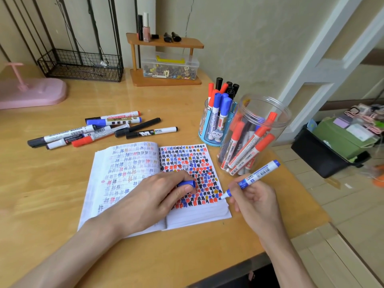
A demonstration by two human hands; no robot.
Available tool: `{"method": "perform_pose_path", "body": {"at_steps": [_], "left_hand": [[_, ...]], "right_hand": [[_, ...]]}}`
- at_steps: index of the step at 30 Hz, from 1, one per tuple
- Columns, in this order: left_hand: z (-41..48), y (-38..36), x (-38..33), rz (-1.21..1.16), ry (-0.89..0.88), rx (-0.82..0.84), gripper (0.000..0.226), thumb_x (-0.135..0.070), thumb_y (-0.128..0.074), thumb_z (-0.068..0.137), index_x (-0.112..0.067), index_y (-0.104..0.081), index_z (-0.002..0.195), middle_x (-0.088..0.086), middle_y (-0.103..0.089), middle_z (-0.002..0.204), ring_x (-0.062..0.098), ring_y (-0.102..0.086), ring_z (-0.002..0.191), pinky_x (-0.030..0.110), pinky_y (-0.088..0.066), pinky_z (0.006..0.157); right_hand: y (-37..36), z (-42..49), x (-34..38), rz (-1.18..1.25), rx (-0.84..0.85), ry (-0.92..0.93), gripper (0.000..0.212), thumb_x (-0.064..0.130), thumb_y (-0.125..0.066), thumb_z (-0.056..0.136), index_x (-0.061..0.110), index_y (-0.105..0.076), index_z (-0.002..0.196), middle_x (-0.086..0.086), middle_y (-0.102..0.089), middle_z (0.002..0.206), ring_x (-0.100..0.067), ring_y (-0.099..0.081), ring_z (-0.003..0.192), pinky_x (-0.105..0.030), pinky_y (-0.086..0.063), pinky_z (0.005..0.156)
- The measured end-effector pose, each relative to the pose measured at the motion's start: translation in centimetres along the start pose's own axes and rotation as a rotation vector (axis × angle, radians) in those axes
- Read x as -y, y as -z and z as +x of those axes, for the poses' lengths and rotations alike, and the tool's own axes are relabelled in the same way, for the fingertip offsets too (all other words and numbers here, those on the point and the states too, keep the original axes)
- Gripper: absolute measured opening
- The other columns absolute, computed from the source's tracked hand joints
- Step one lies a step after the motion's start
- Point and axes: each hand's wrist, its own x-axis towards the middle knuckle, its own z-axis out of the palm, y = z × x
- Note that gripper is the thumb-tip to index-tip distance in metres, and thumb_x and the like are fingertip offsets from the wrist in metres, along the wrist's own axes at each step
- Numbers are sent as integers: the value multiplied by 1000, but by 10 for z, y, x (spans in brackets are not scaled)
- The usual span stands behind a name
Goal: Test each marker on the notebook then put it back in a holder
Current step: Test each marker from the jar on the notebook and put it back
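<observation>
**A:** What's in front of you, biggest first?

**B:** Your wooden desk (62, 183) fills most of the view. On it, the open notebook (128, 177) lies flat before you; its right page is crowded with blue, red and black test marks, while the left page shows only fainter ones.

**A:** And the holders?

**B:** To the right of the notebook you have a clear plastic jar (255, 134) with red-capped markers leaning inside it, and touching it on the left a blue pen holder (216, 123) with blue, red and black markers standing upright. Behind the notebook, a loose pile of markers (99, 129) lies on the desk.

**A:** My hands?

**B:** Your left hand (149, 196) rests on the notebook across the fold, with its fingers closed around a blue cap (187, 183). Your right hand (253, 196) is clamped on the blue marker (252, 177), uncapped, body slanting up to the right, tip (223, 196) down at the lower right edge of the marked page. You can't tell from here whether the tip touches the paper.
</observation>
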Motion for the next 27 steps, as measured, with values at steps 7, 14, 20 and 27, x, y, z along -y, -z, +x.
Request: {"method": "perform_pose_path", "body": {"at_steps": [7,14,20,27], "left_hand": [[-1,1,1,-17,-5,-4,33,-50,-37,108,-28,-62,112,-10,-64,93,9,-60,86,29,-47,76],[-1,-1,3,7,-29,-50,26,-50,-50,104,-31,-64,113,-19,-66,102,-4,-60,92,8,-41,73],[-1,-2,5,19,-30,-61,24,-46,-63,99,-32,-68,118,-28,-67,116,-10,-61,106,3,-41,83],[1,-3,6,-34,9,-98,26,-30,-74,95,-25,-72,120,-30,-70,102,-16,-63,82,0,-39,70]], "right_hand": [[-2,1,-5,-86,-16,16,6,7,-71,95,8,-68,90,10,-75,74,-7,-73,67,-18,-54,54],[-2,1,-4,-54,22,40,6,5,-69,96,4,-68,90,8,-74,70,-5,-71,64,-17,-51,53],[0,2,-6,-13,5,39,7,4,-68,97,3,-68,90,7,-74,71,-5,-71,65,-16,-51,54],[-1,1,1,149,-3,84,7,10,-69,96,3,-68,97,-7,-71,68,-10,-66,59,-18,-51,57]]}}
